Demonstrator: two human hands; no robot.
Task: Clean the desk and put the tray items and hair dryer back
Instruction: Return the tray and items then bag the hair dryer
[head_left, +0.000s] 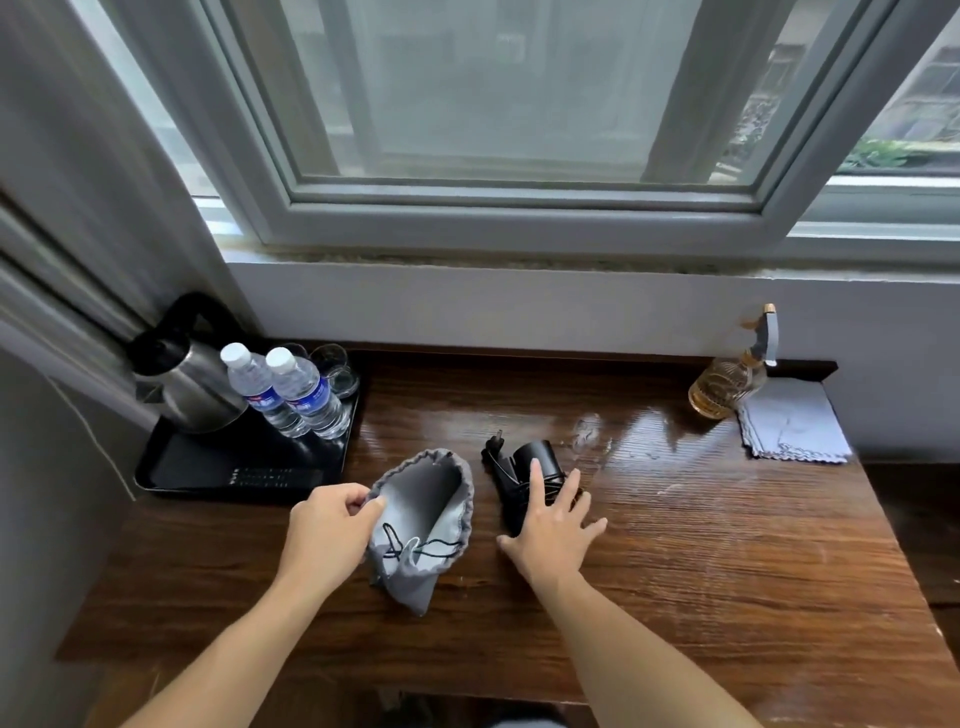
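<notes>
Both forearms reach forward from the bottom edge over the wooden table (701, 545). The left hand (332, 525) lies knuckles-up, its thumb and forefinger pinching the left rim of a grey drawstring pouch (421, 519). The pouch lies flat on the table with its mouth held open toward the window (493, 104), and its black cord is looped across the lower part.

Just to the right of the pouch lies the black hair dryer (537, 457) with its cable wound round it and the plug (496, 441) sticking out at the far left. The right hand (550, 530) is laid over the near part of the hair dryer, palm down, with the fingers straight and spread wide and the thumb pointing left on the table; nothing is gripped.

At the far left corner sits a black tray (182, 460) carrying a steel kettle (187, 384), two water bottles (283, 395), glasses (332, 364) behind them, and a dark remote (275, 475) along its near edge. At the far right stand an amber spray bottle (727, 384) and, touching it, a folded grey cloth (795, 426). The table surface shines wet between the hair dryer and the spray bottle.
</notes>
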